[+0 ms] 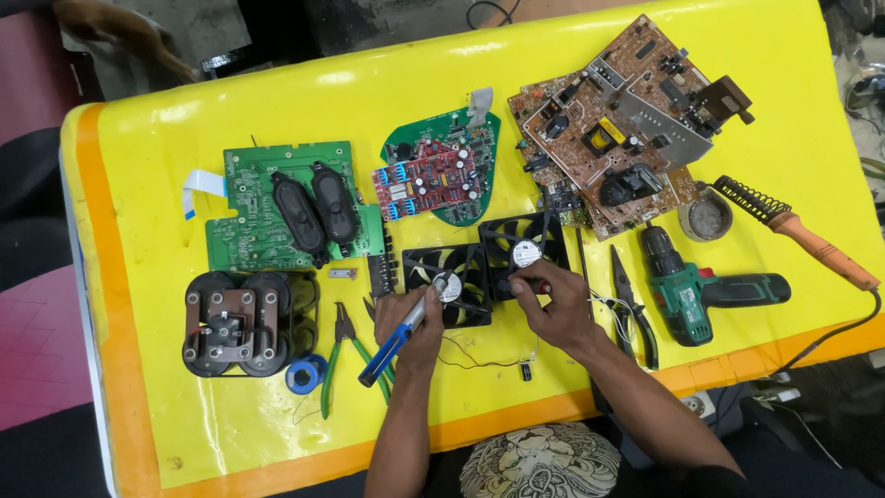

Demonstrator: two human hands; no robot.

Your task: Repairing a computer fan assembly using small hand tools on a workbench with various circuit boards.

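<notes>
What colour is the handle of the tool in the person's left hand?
Blue, with a silver shaft; the tool in the left hand shows best in the head view.

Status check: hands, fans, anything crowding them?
Left hand grips blue-handled tool, tip at left fan. Right hand holds something small and red beside right fan. Pliers and black cutters lie close on either side.

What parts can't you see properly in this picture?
- Head view: the tool tip, hidden against the left fan.
- The right hand covers the right fan's lower edge.
- The soldering iron's cord drops behind the table edge.
</notes>
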